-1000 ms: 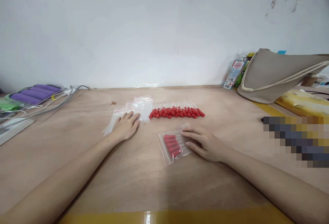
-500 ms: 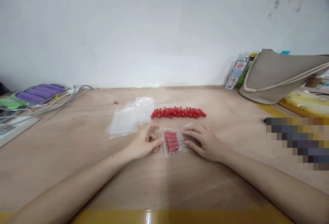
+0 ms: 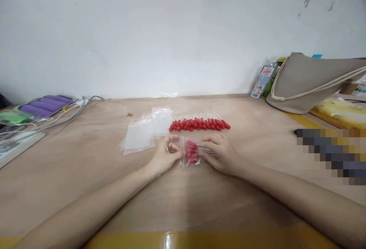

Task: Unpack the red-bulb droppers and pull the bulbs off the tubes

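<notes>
One clear bag (image 3: 183, 161), zip edge to the left, lies between the two hands, near the middle of the desk (image 3: 177, 211); whether it rests on the surface is hard to tell. Contents: red swabs (image 3: 192, 153), heads stacked toward the zip, stems to the right. Left hand (image 3: 169, 153): pinches the zip edge between thumb and fingers. Right hand (image 3: 221, 153): grasps the opposite, stem end. Behind the bag: one row of loose swabs (image 3: 199, 124), heads facing the person. Left of the row: several flat bags (image 3: 139, 136), overlapping. Far right: one grey pouch (image 3: 303, 85), beside a carton (image 3: 261, 82). Far left: one power strip (image 3: 23, 148).
</notes>
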A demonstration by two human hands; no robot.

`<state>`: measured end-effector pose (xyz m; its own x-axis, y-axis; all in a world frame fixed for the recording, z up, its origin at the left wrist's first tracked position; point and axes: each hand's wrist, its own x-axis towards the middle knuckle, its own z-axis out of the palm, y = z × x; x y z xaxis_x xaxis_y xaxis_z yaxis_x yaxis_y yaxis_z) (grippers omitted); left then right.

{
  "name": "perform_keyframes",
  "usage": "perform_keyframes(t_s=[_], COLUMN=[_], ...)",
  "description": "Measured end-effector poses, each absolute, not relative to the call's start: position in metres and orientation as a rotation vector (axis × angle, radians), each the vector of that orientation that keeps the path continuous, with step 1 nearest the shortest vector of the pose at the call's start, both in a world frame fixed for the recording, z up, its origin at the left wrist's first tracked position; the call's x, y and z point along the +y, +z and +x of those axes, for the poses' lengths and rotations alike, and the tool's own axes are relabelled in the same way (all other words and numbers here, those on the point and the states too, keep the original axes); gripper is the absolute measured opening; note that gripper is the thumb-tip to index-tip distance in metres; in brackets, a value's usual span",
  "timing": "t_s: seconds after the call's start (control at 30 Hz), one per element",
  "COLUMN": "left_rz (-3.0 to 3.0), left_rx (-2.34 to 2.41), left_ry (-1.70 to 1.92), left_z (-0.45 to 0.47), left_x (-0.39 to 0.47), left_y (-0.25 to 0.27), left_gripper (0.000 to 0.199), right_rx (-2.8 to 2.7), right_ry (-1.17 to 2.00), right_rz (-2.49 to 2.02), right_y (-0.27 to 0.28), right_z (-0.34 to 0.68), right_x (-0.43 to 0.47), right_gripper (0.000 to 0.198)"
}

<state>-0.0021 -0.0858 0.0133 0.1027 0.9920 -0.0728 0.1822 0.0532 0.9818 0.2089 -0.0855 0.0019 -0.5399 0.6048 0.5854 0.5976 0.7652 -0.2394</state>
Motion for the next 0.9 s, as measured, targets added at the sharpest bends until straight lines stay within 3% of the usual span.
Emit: perform_keyframes(t_s=[0.3,0.63,0.9], left_rz=[1.283,1.306,1.279], left_rx=[1.121,0.997,1.021], left_ry=[1.102,1.066,1.097], left_z=[0.004,0.0,0.002], left_x=[-0.092,-0.095,-0.091], left_y=[0.007,0.01,0.004], left_gripper=[0.067,0.051,0.06], right_rx=[-2.535,-2.339,-2.375], right_ry=[-0.263,-0.397,-0.411], right_rz=[-0.544,-0.289,-0.284], right_y=[0.016,0.006,0.007], right_z=[0.17,0.173,0.174], right_x=[-0.061,-0.048,-0.05], right_gripper=[0.031,0.015,0.02])
